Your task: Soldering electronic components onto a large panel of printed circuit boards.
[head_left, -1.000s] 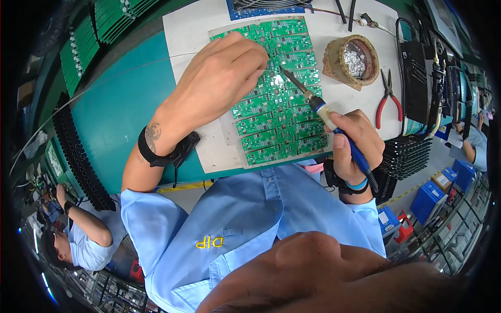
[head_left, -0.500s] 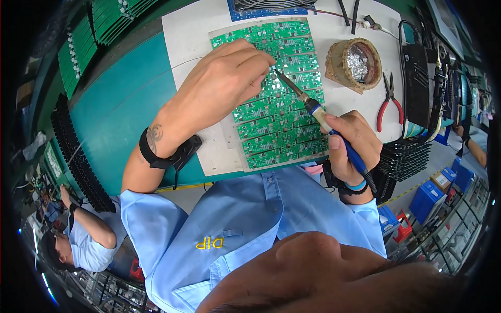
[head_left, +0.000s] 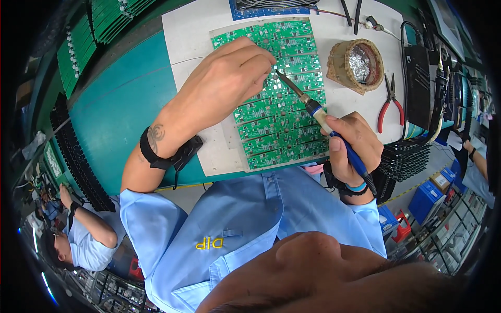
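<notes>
A green panel of circuit boards (head_left: 292,122) lies on white paper in front of me. My left hand (head_left: 224,78) reaches over its upper left part, thumb and fingers pinched on a thin solder wire (head_left: 175,64) that trails off to the left. In my right hand (head_left: 355,146) is a blue-handled soldering iron (head_left: 317,111), gripped like a pen at the panel's right side. Its dark tip points at the boards just beside my left fingertips. Whether tip and wire touch is too small to tell.
Right of the panel stand a round pot (head_left: 360,65) with shiny metal bits and red-handled pliers (head_left: 390,104). A dark box (head_left: 417,86) with cables is farther right. Black racks (head_left: 78,151) line the left, and a fan (head_left: 274,4) sits at the back. Co-workers sit at both sides.
Both hands, the iron and the wire keep nearly the same pose, with only a slight shift of the whole view. At the far right, a co-worker's arm has moved.
</notes>
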`<state>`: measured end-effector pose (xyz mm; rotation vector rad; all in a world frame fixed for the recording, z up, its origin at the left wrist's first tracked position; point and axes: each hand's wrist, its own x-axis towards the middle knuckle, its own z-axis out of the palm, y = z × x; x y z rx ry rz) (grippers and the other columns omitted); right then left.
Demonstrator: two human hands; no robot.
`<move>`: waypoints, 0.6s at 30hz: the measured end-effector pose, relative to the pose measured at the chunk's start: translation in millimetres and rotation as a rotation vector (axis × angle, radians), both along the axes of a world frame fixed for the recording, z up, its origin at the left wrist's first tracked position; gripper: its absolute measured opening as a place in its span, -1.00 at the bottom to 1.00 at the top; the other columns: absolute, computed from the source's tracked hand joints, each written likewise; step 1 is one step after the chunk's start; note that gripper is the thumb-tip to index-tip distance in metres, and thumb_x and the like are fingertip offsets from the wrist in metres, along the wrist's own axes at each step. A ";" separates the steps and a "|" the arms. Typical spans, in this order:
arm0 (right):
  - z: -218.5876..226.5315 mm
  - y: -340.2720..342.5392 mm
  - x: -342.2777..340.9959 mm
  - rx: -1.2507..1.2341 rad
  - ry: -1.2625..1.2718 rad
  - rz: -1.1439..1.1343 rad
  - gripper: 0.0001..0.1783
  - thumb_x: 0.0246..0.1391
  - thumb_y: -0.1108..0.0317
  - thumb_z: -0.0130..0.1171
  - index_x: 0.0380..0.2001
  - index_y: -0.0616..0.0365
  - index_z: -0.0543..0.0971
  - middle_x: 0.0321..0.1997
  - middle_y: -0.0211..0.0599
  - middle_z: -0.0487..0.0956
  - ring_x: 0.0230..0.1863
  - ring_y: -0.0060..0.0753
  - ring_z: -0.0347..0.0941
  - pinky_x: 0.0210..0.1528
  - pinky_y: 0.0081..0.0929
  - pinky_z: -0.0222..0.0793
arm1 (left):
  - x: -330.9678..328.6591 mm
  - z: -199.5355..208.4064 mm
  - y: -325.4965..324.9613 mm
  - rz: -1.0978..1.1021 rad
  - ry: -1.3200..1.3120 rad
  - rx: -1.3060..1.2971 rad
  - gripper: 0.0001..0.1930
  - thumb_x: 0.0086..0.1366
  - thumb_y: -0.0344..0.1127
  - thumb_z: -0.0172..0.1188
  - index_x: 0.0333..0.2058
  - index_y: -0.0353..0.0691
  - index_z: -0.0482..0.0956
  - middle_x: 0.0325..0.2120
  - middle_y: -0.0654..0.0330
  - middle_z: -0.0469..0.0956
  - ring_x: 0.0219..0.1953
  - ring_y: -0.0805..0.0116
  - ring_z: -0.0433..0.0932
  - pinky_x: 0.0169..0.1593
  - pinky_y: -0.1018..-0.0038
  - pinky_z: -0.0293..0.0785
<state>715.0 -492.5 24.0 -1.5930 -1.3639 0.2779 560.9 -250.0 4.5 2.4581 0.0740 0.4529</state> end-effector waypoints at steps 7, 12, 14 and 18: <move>-0.3 1.0 -0.1 0.006 0.001 -0.001 -0.74 0.15 0.52 0.33 -0.09 0.40 0.71 -0.45 -0.14 0.64 -0.50 -0.22 0.53 -0.41 -0.40 0.42 | 1.1 -1.2 -0.9 0.001 -0.001 0.006 -0.84 0.19 -0.57 0.38 -0.26 -0.34 0.59 -0.16 0.11 0.68 -0.10 0.08 0.63 -0.03 0.26 0.61; 1.0 -0.5 -1.1 -0.009 0.006 -0.009 -0.74 0.16 0.51 0.33 -0.09 0.40 0.72 -0.48 -0.16 0.62 -0.51 -0.23 0.53 -0.42 -0.40 0.43 | 1.6 -1.5 -2.2 0.003 -0.002 -0.001 -0.83 0.18 -0.58 0.37 -0.26 -0.34 0.59 -0.16 0.12 0.66 -0.11 0.09 0.62 -0.04 0.27 0.61; 1.5 -0.1 -1.5 -0.008 0.006 -0.012 -0.74 0.17 0.50 0.33 -0.09 0.39 0.72 -0.48 -0.17 0.62 -0.51 -0.23 0.52 -0.42 -0.40 0.43 | 1.9 -1.7 -2.5 0.006 -0.003 -0.004 -0.83 0.18 -0.58 0.37 -0.26 -0.34 0.59 -0.15 0.12 0.65 -0.12 0.09 0.62 -0.05 0.27 0.61; 2.8 -1.8 -2.3 -0.019 0.006 -0.013 -0.75 0.17 0.50 0.33 -0.09 0.39 0.72 -0.48 -0.17 0.62 -0.51 -0.23 0.53 -0.41 -0.40 0.44 | 2.2 -3.2 -3.9 0.009 -0.014 0.019 -0.83 0.13 -0.56 0.37 -0.30 -0.33 0.58 -0.17 0.16 0.60 -0.10 0.13 0.58 -0.02 0.27 0.62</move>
